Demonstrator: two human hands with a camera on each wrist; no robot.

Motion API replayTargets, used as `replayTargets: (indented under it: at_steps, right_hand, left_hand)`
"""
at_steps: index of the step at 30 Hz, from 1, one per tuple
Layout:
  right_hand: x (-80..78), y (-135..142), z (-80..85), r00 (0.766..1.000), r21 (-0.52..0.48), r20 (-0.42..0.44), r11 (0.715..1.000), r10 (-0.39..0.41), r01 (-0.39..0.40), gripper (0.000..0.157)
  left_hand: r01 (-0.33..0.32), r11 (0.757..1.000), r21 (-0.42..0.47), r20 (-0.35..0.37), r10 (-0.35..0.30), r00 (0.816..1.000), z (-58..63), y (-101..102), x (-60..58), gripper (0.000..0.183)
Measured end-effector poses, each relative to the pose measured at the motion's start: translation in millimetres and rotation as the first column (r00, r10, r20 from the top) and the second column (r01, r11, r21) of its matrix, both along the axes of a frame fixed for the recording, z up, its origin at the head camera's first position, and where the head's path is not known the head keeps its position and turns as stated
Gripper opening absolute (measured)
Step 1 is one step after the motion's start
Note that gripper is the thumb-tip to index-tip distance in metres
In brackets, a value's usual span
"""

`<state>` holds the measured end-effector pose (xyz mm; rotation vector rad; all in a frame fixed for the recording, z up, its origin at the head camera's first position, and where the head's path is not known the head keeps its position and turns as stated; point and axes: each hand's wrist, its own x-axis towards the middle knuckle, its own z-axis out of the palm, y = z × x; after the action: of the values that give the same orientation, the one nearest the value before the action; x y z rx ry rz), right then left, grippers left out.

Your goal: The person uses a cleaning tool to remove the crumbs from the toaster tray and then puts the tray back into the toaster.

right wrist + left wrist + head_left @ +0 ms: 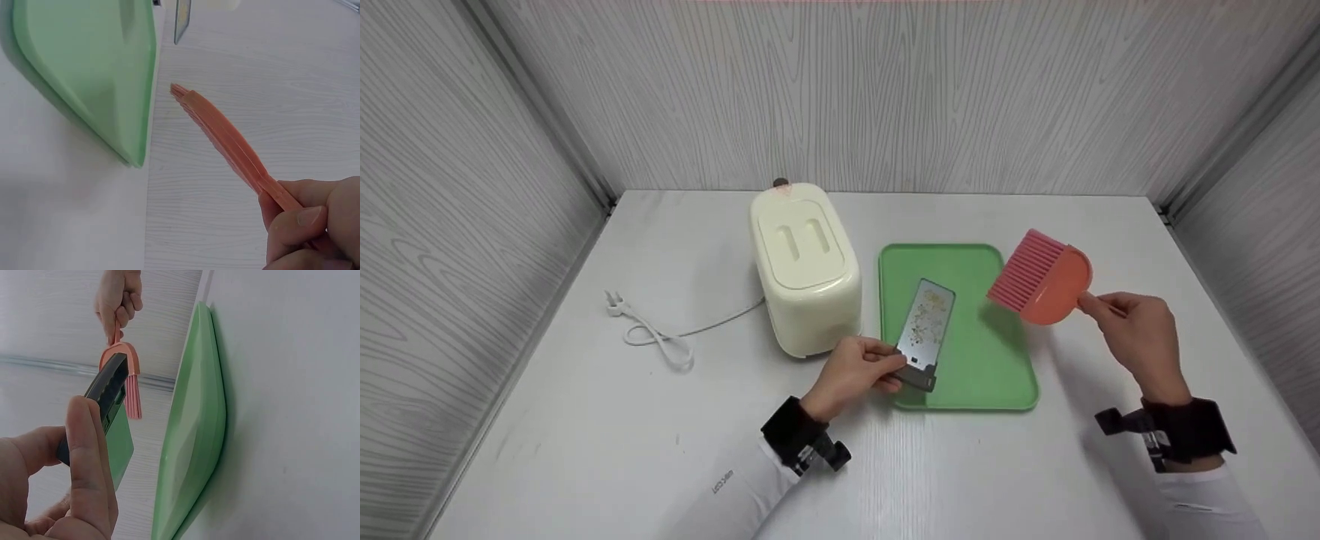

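In the head view my left hand [856, 369] pinches a metal crumb tray [931, 309] by its dark end piece, thumb on top and fingers below. Brown crumbs are scattered over its upper face. It is held above a green tray [986, 375], overlapping its left half. The left wrist view shows the dark end piece [109, 385] gripped between thumb and fingers. My right hand [1140, 341] grips the thin handle of an orange brush [1059, 289] with pink bristles. Held over the green tray's right edge, the brush points its bristles left, apart from the crumb tray.
Just left of the green tray stands a cream toaster [808, 277], its top covered by a lid. Its white cord runs left to a plug [616, 304] lying on the table [607, 420]. Wood-grain panels [885, 97] enclose the back and sides.
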<state>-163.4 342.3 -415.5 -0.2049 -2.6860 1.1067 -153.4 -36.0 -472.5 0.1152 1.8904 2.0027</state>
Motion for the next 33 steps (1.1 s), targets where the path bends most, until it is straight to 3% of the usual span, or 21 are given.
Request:
replayTargets:
  at_steps: [7, 11, 17, 25, 33]
  right_hand:
    - [-8.5, -11, 7.8, 0.999, -0.084, 0.04, 0.996, 0.027, -0.023, 0.053]
    - [-12.0, -20, 9.3, 0.999, -0.161, 0.018, 0.986, 0.046, -0.043, 0.048]
    - [-15.6, -31, 12.4, 0.997, -0.297, 0.002, 0.952, 0.081, -0.077, 0.043]
    - [-14.0, -35, 19.5, 0.989, -0.407, 0.024, 0.905, 0.149, -0.127, 0.042]
    - [-11.1, -34, 22.5, 0.97, -0.434, 0.004, 0.874, 0.245, -0.219, 0.036]
  left_hand:
    - [-0.003, 1.0, -0.019, 0.011, 0.003, 1.0, -1.2, -1, -2.6, 0.026]
    - [-0.002, 1.0, -0.011, 0.002, 0.002, 1.0, -1.6, -2, -2.8, 0.025]
    - [-0.005, 1.0, -0.001, -0.009, 0.005, 1.0, -0.7, -4, -2.4, 0.024]
    - [-0.018, 0.999, -0.039, -0.012, 0.017, 1.0, 0.3, -3, -4.3, 0.023]
    - [-0.017, 0.999, -0.043, -0.011, 0.017, 1.0, 1.4, -5, -4.4, 0.021]
